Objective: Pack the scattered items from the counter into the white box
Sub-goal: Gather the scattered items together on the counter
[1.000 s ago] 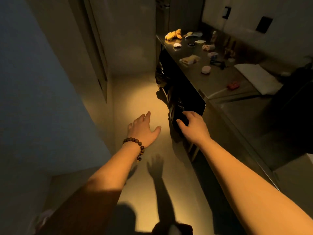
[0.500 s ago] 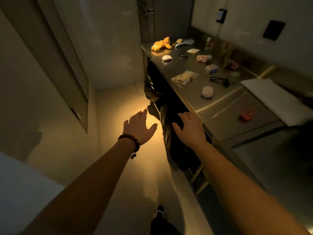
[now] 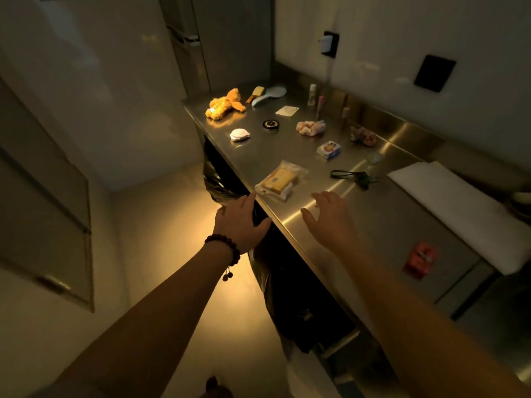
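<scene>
Both hands are empty with fingers spread and relaxed, set apart from each other at frame centre. The left hand (image 3: 240,222) hangs just off the counter (image 3: 373,225) edge, over a dark bag (image 3: 214,186) below it; the right hand (image 3: 330,218) hovers over the steel surface, just beside a clear packet (image 3: 280,180). The white box (image 3: 459,208) lies at the right of the frame, lid side up; whether it is open cannot be told. The items lie scattered toward the upper centre: a plush toy (image 3: 225,104), a white puff (image 3: 239,135), a black tin (image 3: 271,124), a small carton (image 3: 329,149), a black cord (image 3: 352,176), and a red item (image 3: 420,258) at the lower right, just beside the box. The step in hand appears to be the first pick. Recommended procedure: take the packet first, as it is nearest the right hand; pinch it at one edge, since the film is likely slippery. Use the left hand for the far items. Light is dim; confirm each grip before lifting.
</scene>
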### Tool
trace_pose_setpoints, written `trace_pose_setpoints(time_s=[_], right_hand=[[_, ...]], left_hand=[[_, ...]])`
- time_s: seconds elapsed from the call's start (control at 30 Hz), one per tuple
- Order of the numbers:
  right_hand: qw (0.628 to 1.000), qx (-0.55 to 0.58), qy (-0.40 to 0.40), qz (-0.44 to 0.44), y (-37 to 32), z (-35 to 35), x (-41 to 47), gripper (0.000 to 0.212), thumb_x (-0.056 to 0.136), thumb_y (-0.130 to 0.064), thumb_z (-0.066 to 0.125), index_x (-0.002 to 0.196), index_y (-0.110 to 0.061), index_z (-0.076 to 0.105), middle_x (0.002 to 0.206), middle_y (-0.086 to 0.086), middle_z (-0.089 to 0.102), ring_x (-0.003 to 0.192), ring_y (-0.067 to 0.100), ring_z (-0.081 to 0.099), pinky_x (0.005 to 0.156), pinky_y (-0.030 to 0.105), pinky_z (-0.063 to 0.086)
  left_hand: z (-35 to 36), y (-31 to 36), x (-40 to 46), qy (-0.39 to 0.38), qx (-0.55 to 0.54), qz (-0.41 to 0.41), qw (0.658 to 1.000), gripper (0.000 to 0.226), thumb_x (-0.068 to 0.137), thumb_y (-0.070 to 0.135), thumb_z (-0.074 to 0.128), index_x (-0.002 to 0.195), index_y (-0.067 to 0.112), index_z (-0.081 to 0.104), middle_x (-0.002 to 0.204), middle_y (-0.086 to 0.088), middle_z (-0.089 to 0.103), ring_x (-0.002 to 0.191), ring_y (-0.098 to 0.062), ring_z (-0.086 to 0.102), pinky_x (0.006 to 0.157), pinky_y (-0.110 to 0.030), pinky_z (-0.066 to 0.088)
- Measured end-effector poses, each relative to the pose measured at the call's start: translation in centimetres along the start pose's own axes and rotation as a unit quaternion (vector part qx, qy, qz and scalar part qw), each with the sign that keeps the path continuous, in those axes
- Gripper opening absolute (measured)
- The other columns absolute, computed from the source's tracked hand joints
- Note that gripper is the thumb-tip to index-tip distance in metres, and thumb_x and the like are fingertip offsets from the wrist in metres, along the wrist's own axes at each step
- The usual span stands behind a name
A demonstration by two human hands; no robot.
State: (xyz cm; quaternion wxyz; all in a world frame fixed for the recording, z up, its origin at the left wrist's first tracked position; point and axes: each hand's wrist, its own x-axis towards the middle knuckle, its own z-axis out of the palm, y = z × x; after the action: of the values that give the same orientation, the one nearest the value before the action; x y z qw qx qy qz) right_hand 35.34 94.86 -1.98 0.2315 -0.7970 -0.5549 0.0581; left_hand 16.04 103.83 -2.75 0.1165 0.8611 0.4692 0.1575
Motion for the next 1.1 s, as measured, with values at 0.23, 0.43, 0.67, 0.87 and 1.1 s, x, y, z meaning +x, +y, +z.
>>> trace_pose_setpoints(time_s=[0.23,0.43,0.67,0.87,1.1], right_hand=[[0.997,-0.005,-0.006,0.073,2.0,2.9,6.9,0.055,0.092,-0.043,0.049,0.138,-0.014,0.043,0.144,0.013,0.040,0.136,0.027,0.030,0.111,0.044,0.026],[0.987,0.003,0.038,0.155,2.1,6.4,16.2,0.054,0.091,-0.048,0.047,0.136,-0.020,0.043,0.144,0.008,0.041,0.134,0.024,0.031,0.109,0.045,0.031],[0.959,-0.024,0.051,0.276,0.2,10.2,24.9,0.053,0.091,-0.044,0.048,0.136,-0.016,0.042,0.140,0.010,0.042,0.129,0.026,0.037,0.105,0.043,0.031],[0.935,-0.044,0.103,0.337,-0.5,11.5,27.4,0.054,0.089,-0.047,0.048,0.137,-0.023,0.041,0.143,0.007,0.042,0.133,0.025,0.035,0.108,0.043,0.028],[0.920,-0.061,0.108,0.371,-1.0,11.9,27.7,0.056,0.089,-0.047,0.047,0.139,-0.022,0.040,0.145,0.008,0.040,0.136,0.026,0.030,0.109,0.045,0.026]], left_hand=[[2.3,-2.7,10.3,-0.044,-0.017,0.044,0.998,0.076,0.084,0.056,0.048,0.145,0.019,0.022,0.146,-0.006,0.035,0.131,-0.026,0.035,0.105,-0.050,0.031],[5.0,-6.2,22.3,-0.105,-0.015,0.107,0.989,0.078,0.083,0.062,0.043,0.146,0.024,0.018,0.149,-0.003,0.031,0.134,-0.024,0.030,0.108,-0.047,0.022],[6.8,-9.7,34.9,-0.150,-0.013,0.215,0.965,0.071,0.085,0.057,0.042,0.144,0.023,0.023,0.145,-0.002,0.037,0.130,-0.022,0.036,0.104,-0.044,0.028],[7.8,-9.6,40.7,-0.200,-0.027,0.276,0.940,0.076,0.082,0.062,0.038,0.145,0.025,0.019,0.148,-0.002,0.033,0.133,-0.022,0.033,0.107,-0.048,0.028],[8.8,-9.7,41.2,-0.230,-0.050,0.298,0.925,0.077,0.082,0.062,0.041,0.145,0.027,0.016,0.149,-0.001,0.031,0.134,-0.022,0.031,0.109,-0.049,0.026]])
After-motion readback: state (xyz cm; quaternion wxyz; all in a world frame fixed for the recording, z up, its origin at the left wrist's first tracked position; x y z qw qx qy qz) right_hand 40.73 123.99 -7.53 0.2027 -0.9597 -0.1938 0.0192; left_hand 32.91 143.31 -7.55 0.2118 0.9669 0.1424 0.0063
